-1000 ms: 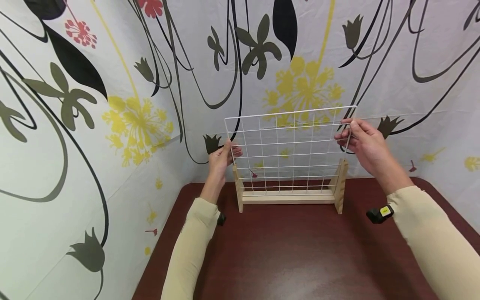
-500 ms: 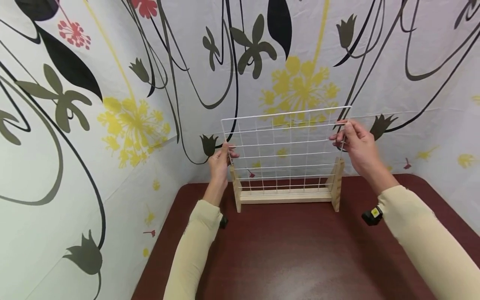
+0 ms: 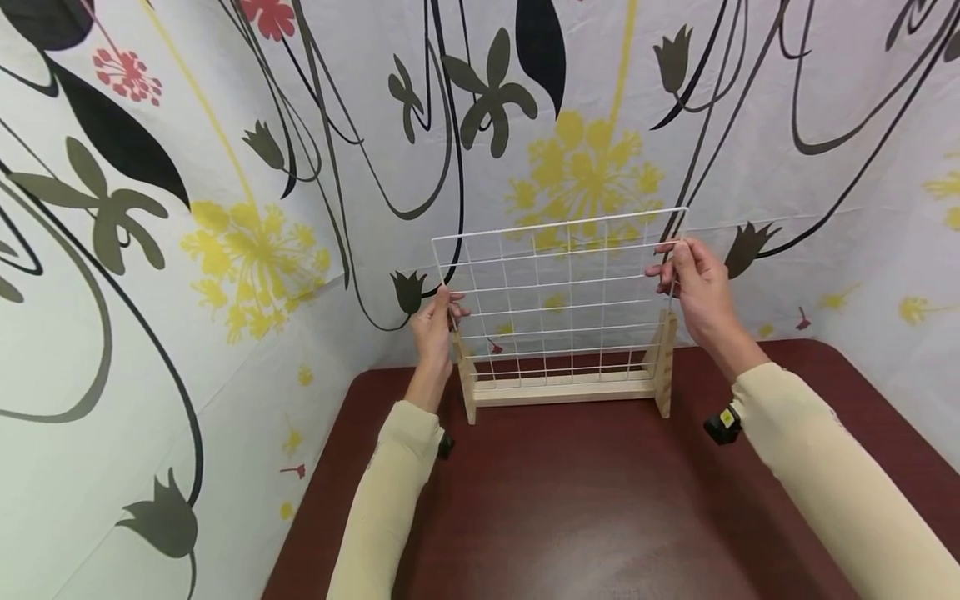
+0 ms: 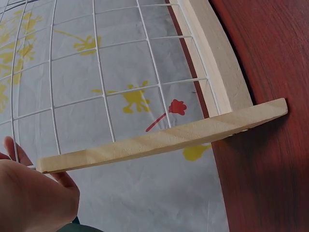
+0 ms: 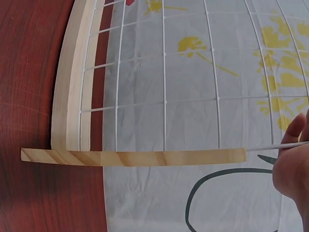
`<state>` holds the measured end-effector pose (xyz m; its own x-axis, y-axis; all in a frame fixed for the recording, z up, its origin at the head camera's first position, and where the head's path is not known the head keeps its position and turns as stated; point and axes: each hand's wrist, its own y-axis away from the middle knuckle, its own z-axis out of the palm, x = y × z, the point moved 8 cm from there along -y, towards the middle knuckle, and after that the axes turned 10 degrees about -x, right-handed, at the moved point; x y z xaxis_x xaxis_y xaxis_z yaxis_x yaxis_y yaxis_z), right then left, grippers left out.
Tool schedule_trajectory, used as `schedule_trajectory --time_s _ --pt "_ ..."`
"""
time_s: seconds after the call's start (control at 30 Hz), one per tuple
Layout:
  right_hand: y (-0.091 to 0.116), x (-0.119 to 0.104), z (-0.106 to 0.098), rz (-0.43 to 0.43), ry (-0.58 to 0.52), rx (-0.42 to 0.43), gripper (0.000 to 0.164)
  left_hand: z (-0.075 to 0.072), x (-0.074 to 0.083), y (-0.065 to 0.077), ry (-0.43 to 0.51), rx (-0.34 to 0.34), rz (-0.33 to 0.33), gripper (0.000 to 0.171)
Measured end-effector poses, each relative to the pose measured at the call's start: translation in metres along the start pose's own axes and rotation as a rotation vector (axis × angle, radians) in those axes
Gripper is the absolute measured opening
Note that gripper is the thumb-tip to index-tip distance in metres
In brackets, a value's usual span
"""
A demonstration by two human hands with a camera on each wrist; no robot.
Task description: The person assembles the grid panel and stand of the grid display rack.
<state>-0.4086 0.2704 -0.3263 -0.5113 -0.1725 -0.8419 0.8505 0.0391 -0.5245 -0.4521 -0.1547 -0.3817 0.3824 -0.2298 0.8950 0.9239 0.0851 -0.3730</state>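
Note:
A white wire grid panel (image 3: 558, 224) stands upright in a pale wooden stand (image 3: 566, 393) at the back of the table. Its lower part lies between the stand's two side posts, and its top bar slants up to the right in the head view. My left hand (image 3: 432, 332) pinches the panel's left edge wire just above the left post (image 4: 164, 139). On the opposite side my right hand (image 3: 705, 290) pinches the right edge wire, higher above the right post (image 5: 135, 158). In both wrist views the grid's lower edge lies along the stand's crossbar.
The dark red-brown table (image 3: 570, 492) extends in front of the stand. Cloth (image 3: 345, 208) printed with flowers hangs close behind and to the left. Small black devices sit at both wrists, the right one (image 3: 723, 427) bearing a yellow label.
The head view has turned slightly, so the stand, panel and hands sit further left in it. Both hands keep their grips on the panel's edges.

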Motion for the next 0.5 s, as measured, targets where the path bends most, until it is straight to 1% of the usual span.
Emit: schedule_trajectory --time_s 0.2,0.37,0.43,0.5 --pt "-0.0008 -0.0023 -0.0014 0.009 -0.009 -0.008 0.036 0.0012 -0.0002 0.0026 0.02 0.027 0.027 0.052" --pt "0.0007 -0.004 0.0014 0.059 -0.037 -0.019 0.036 0.0013 0.0023 0.0054 0.016 0.048 0.056 0.047" --pt "0.0028 -0.0033 0.0031 0.088 -0.066 -0.022 0.036 0.0011 0.0037 0.0073 0.004 0.061 0.063 0.046" --pt "0.0053 -0.0024 0.0039 0.119 -0.135 -0.022 0.033 0.0016 0.0053 0.0098 -0.029 0.073 0.066 0.045"
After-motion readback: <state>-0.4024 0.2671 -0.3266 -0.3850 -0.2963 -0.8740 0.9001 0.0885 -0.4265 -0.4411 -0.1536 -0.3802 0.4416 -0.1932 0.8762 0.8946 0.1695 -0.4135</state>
